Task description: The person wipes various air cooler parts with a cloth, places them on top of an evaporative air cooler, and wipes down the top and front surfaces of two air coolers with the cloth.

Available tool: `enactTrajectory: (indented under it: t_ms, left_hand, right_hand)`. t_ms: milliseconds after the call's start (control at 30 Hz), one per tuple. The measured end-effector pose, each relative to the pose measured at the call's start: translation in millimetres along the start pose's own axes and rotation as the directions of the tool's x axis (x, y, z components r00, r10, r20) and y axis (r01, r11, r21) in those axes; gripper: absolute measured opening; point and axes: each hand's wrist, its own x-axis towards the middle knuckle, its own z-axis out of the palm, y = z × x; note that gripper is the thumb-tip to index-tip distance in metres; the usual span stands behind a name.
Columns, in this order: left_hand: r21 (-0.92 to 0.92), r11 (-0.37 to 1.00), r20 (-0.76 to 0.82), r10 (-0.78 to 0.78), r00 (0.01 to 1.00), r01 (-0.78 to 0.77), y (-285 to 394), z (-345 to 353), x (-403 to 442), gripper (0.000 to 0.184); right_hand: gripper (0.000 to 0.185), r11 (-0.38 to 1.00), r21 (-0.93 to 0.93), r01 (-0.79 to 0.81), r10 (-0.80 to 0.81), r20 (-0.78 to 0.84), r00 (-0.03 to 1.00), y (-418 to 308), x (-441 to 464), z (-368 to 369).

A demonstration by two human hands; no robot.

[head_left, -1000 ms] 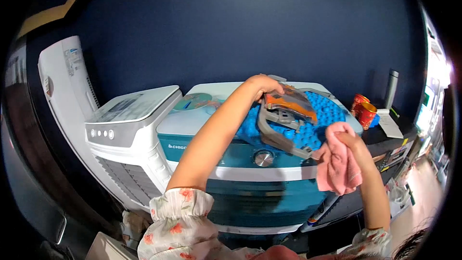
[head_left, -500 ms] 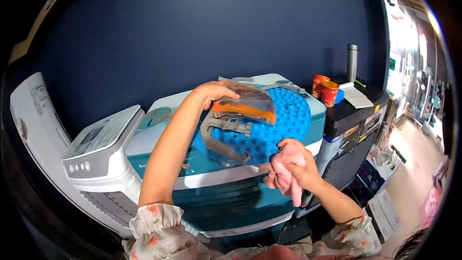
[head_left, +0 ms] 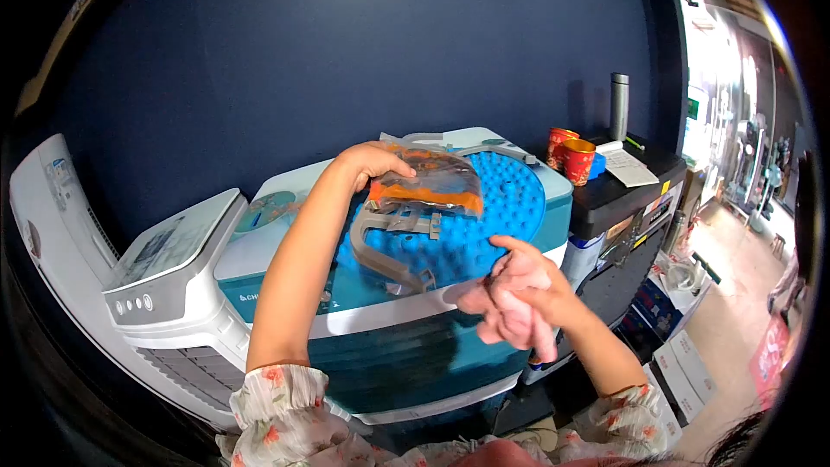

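The left hand (head_left: 373, 162) pinched a clear bag (head_left: 432, 199) over the blue mat (head_left: 508, 199); farther right, the right hand (head_left: 560, 298) clutched a bunched pink cloth (head_left: 512, 318) (blurred, so perhaps loosely). Holding both seemed the step; the next move called for a steady pinch.

The wearer's garment has pale, off-white sleeves, left (head_left: 285, 406) and right (head_left: 627, 424), printed with orange-red flowers and small greenish sprigs. Fabric appears light and crinkled. The left cuff (head_left: 278, 383) is gathered, with a frilled edge. Forearms are bare, as are the left hand (head_left: 375, 163) and right hand (head_left: 553, 296). Dark hair strands (head_left: 739, 439) show at lower right.
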Motion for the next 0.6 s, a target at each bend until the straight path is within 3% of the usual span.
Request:
enactTrajectory:
  t_ms: [67,133,200,233,267,333,400,433,600]
  left_hand:
    - [-0.017,1.0,-0.037,-0.026,0.999,0.025,8.7,5.2,-15.8,0.05]
    - [-0.036,0.999,-0.058,0.007,0.998,-0.01,-3.3,1.1,-1.9,0.051]
    - [-0.063,0.998,-0.062,0.006,0.998,-0.01,-10.3,-1.9,4.0,0.052]
    - [-0.078,0.997,-0.054,-0.009,0.999,0.005,-9.2,-1.7,2.2,0.052]
    - [-0.091,0.996,-0.043,-0.022,0.999,0.018,-8.3,-1.2,1.7,0.052]
    - [-0.045,0.999,-0.038,-0.009,0.999,0.007,-12.4,-3.2,7.2,0.052]
    - [-0.039,0.999,-0.045,0.014,0.999,-0.016,-12.1,-2.9,5.5,0.052]
    - [-0.053,0.998,-0.052,0.028,0.998,-0.031,-8.6,-0.2,-3.1,0.051]
    - [-0.004,0.999,-0.114,0.043,0.993,-0.044,-9.6,5.3,-5.0,0.049]
  right_hand:
    - [0.049,0.998,0.06,-0.006,0.005,0.015,1.0,-21.1,-4.8,-13.6]
    - [0.043,0.992,0.087,0.088,-0.068,-0.214,0.975,-46.3,-7.1,-20.1]
    - [0.038,0.969,-0.239,0.07,-0.173,-0.442,0.88,-67.6,2.4,-22.6]
    - [0.035,0.82,-0.566,0.087,-0.339,-0.359,0.87,-80.9,9.2,-22.6]
    - [0.032,0.766,-0.64,0.058,-0.381,-0.38,0.843,-90.1,19.1,-7.2]
    - [0.034,0.331,-0.919,0.212,-0.555,-0.008,0.832,-93.7,40.2,4.5]
    - [0.033,0.334,-0.912,0.238,-0.302,0.136,0.944,-81.2,54.5,19.2]
    - [0.03,0.327,-0.932,0.159,-0.141,0.118,0.983,-68.2,55.1,22.8]
    - [0.032,0.422,-0.9,0.109,-0.245,0.003,0.97,-58.5,41.5,-3.0]
